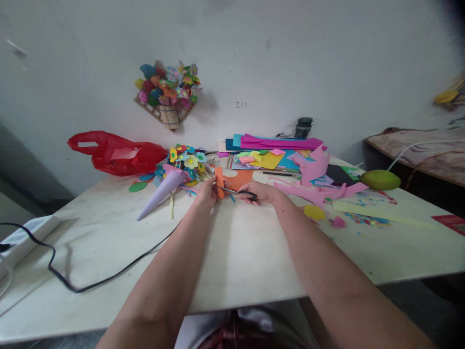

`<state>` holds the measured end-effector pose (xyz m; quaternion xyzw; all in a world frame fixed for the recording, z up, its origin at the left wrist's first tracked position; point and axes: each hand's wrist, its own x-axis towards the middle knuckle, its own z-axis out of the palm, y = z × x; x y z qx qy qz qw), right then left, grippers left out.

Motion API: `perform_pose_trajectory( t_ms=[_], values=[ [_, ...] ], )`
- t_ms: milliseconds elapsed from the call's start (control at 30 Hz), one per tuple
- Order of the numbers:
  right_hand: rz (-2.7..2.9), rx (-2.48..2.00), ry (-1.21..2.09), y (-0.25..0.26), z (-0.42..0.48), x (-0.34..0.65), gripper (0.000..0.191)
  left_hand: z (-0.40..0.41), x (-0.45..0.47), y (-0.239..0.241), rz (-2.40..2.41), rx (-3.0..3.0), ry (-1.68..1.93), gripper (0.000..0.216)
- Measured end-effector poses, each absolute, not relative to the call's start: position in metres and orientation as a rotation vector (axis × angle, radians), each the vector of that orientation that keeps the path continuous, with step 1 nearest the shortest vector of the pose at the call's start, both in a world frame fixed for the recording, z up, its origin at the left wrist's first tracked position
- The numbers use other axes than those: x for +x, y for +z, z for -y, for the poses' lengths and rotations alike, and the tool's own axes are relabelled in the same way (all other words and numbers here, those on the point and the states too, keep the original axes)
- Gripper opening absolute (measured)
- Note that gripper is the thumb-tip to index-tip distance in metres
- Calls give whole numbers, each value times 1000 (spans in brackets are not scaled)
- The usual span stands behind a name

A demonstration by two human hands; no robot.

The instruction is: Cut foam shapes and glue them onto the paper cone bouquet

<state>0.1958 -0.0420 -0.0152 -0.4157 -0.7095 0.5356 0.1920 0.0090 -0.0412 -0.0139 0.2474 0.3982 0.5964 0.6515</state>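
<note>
My left hand (pixel 206 195) is closed on a strip of orange foam sheet (pixel 219 183), pinching it upright over the table. My right hand (pixel 262 193) grips black-handled scissors (pixel 242 194), whose blades point left into the orange strip. A larger piece of orange sheet (pixel 240 180) lies just behind both hands. Left of my left hand rests a purple paper cone (pixel 162 194) with a bunch of paper flowers (pixel 187 161) at its wide end.
Stacked coloured sheets (pixel 276 145) and pink scraps (pixel 316 182) crowd the far right of the table (pixel 240 257). A red plastic bag (pixel 116 154) lies far left, a black cable (pixel 90 278) crosses the left side, and a green oval object (pixel 380 180) sits at right. A flower basket (pixel 167 92) hangs on the wall.
</note>
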Motion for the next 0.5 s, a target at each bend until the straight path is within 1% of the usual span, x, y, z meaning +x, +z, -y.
perform_pose_trajectory(
  t_ms=[100, 200, 267, 400, 500],
  values=[
    [1922, -1193, 1469, -14, 43, 195, 27, 38, 9, -16, -916, 599, 1425, 19],
    [1849, -1170, 1437, -13, 43, 194, 26, 36, 10, -15, -986, 577, 1505, 7],
    [1805, -1139, 1414, -13, 42, 193, 28, 36, 12, -14, -1030, 566, 1520, 4],
    [1705, -1104, 1377, -17, 38, 191, 29, 42, 17, -11, -973, 597, 1317, 10],
    [1701, -1109, 1340, -22, 34, 189, 28, 44, 20, -14, -900, 627, 1282, 8]
  ],
)
